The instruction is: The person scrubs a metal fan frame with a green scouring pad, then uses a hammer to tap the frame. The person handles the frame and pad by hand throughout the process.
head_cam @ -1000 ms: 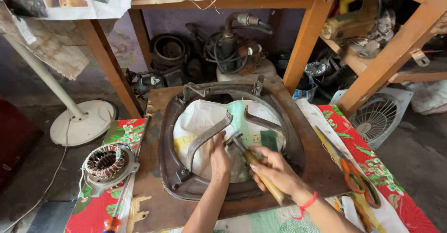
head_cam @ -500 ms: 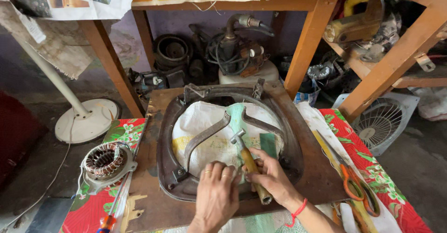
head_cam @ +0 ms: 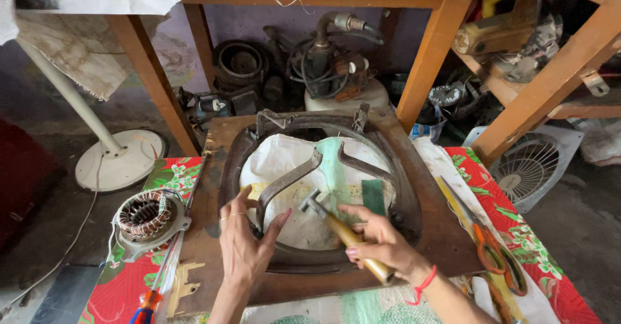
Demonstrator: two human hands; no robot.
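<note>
Where the floral cloth point(head_cam: 169, 180) meets the wooden board point(head_cam: 446, 233), a wound stator point(head_cam: 146, 215) lies at far left, with an orange-handled screwdriver point(head_cam: 150, 298) below it. Beside these, the left hand point(head_cam: 244, 246) rests with fingers spread on the lower-left rim of the dark metal fan frame point(head_cam: 236, 162), thumb against a curved bracket arm point(head_cam: 288, 180). Further right, the right hand point(head_cam: 381, 245) wraps its fingers around the wooden handle of a hammer point(head_cam: 336, 223), whose head sits over the white sack point(head_cam: 284, 159) inside the frame; orange-handled scissors point(head_cam: 488, 243) lie at far right.
</note>
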